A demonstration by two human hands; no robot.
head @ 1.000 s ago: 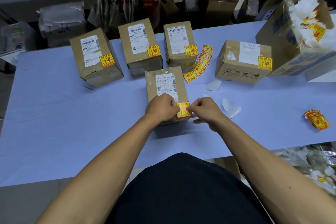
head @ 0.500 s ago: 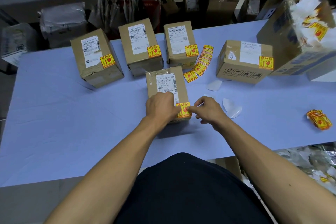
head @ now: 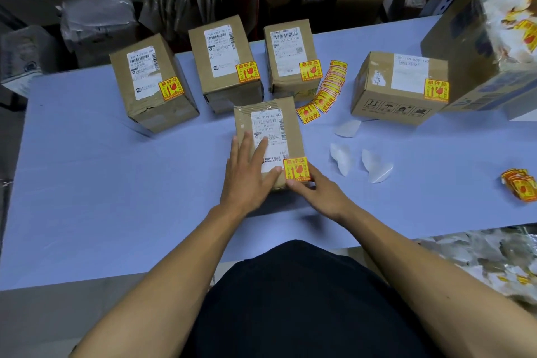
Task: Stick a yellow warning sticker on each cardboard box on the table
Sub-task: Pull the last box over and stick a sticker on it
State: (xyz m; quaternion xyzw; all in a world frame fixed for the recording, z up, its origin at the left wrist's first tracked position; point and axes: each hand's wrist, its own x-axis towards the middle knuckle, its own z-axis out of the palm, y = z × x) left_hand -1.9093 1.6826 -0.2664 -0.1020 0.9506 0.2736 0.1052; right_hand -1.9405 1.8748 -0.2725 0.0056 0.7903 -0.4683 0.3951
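The left hand [head: 248,174] lay flat on top of the nearest cardboard box [head: 268,136], fingers straight and spread over its white shipping label [head: 268,132], pressing the box down onto the blue table [head: 116,183]. The right hand [head: 318,196] sat at the near right corner of the same box, fingers fairly straight along its side and thumb at the lower edge of the yellow warning sticker [head: 296,169]; whether it gripped the corner or only touched it could not be told. That sticker lay flat on the box top, at the label's near right corner, so the sticking step for this box looked finished or in its last smoothing. Beyond, three upright boxes [head: 154,81] in a row and a lower box [head: 399,87] to the right each carried a sticker already. The next move probably called for pushing this box aside to join them. A fanned strip of spare stickers [head: 325,90] lay between the boxes, peeled backing papers [head: 374,166] just right of the hands, and a small sticker stack [head: 520,186] near the table's right edge.
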